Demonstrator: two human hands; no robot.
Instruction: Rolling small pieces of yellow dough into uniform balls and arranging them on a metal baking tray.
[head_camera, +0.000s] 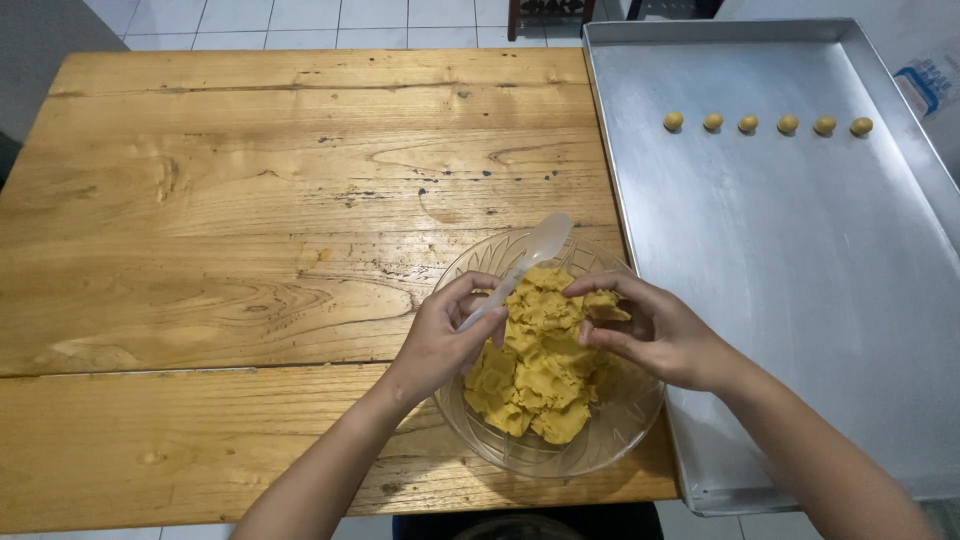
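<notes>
Fingers of left hand (440, 335) grip a plastic spoon (520, 266); right hand (655, 335) pinches dough (540, 365).

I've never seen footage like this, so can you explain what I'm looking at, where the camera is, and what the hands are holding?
The camera sits on a person's head and looks down at their own two bare hands. A wooden table carries a glass bowl of yellow dough. The left hand holds a white plastic spoon over the bowl. The right hand pinches a bit of dough at its fingertips. To the right lies a metal baking tray with six small dough balls in a row.
</notes>
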